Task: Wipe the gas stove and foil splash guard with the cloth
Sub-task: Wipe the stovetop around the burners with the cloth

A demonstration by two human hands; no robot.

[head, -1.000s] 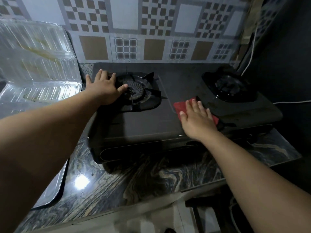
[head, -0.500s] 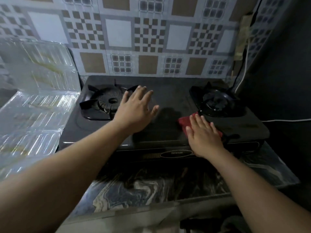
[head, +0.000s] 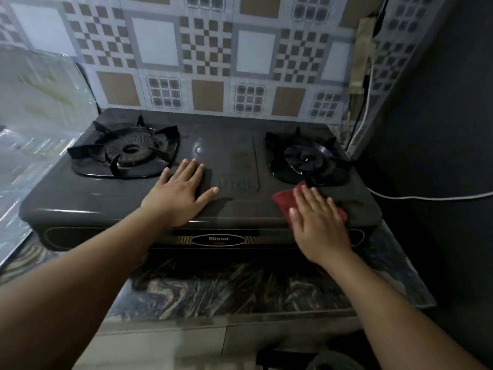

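Note:
A black two-burner gas stove [head: 229,145] stands on a marbled counter against the tiled wall. My left hand [head: 181,193] lies flat with fingers spread on the stove top, just right of the left burner [head: 125,153]. My right hand [head: 317,220] presses a red cloth [head: 284,201] flat onto the stove's front right part, just in front of the right burner [head: 306,158]. Most of the cloth is hidden under the hand. The foil splash guard [head: 40,108] stands at the stove's left side and looks blurred.
The marbled counter [head: 240,287] runs in front of the stove to its front edge. A dark wall [head: 440,129] closes the right side, with a white cable [head: 426,197] running along it. The patterned tile wall [head: 213,62] is right behind the stove.
My left hand moved from the left burner to the middle of the stove top and stays flat there. My right hand with the cloth stayed on the front right. The view shifted left and steadied.

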